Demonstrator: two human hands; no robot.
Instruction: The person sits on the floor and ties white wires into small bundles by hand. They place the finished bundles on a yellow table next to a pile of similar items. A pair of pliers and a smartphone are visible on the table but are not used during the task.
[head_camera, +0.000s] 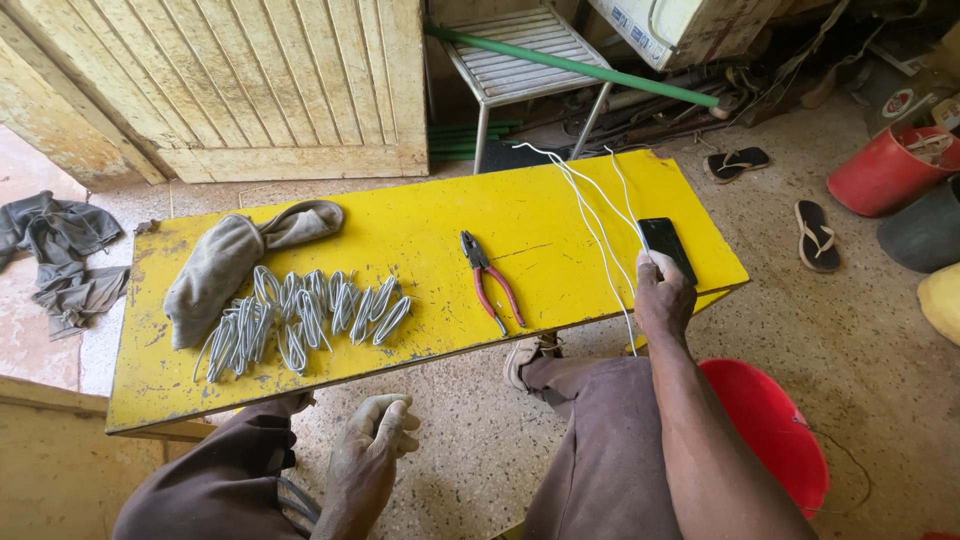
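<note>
On the yellow counter, your right hand fingers resting on the phone, pliers beside it, wire loops beyond, left hand loose, empty, below the counter.

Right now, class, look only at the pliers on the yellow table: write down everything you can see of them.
The pliers lie flat near the middle of the yellow table, dark metal jaws pointing away from the person, shut or nearly so. The two red-sleeved handles spread slightly toward the near edge. No hand touches them: bent wire pieces lie to one side, white cables and a black phone under the right hand to the other.
</note>
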